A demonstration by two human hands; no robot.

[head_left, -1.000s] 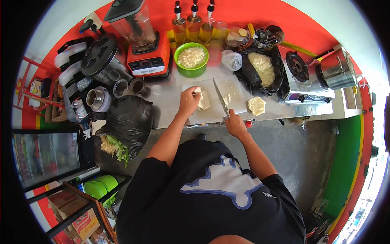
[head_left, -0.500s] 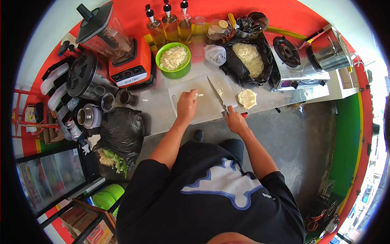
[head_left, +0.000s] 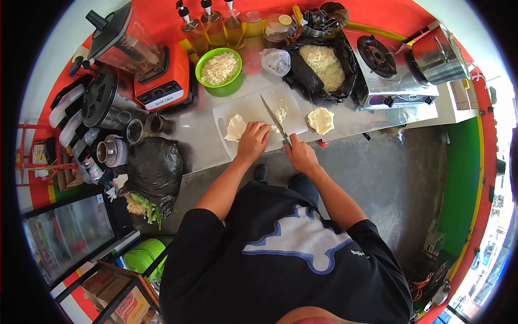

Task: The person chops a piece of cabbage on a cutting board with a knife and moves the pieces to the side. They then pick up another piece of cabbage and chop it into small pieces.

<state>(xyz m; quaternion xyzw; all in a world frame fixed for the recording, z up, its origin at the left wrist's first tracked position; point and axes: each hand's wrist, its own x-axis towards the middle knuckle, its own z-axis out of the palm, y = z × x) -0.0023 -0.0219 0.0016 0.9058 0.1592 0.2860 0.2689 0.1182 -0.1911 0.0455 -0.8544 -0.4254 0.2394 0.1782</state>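
My right hand (head_left: pixel 302 156) grips a kitchen knife (head_left: pixel 276 122) by its handle, the blade lying slantwise over the white cutting board (head_left: pixel 222 115). Just left of the blade, my left hand (head_left: pixel 254 141) has its fingers curled down on a pale, thin dough-like sheet, mostly covered by the fingers. A wider pale sheet (head_left: pixel 235 128) lies on the board beside that hand. Right of the knife is a small heap of pale shreds (head_left: pixel 280 113). Some pale round sheets (head_left: pixel 321 120) sit at the board's right side, on the metal counter.
Behind the board stand a green bowl (head_left: pixel 236 85) of pale shreds and a black bag (head_left: pixel 302 67) with more. A red blender (head_left: pixel 162 81) is at the left, a stove (head_left: pixel 396 92) at the right. Oil bottles (head_left: pixel 215 29) line the wall.
My left hand has come down against the board near the blade; before, it held a small strip raised. A wider pale sheet now shows at the board's left. The view has shifted slightly.
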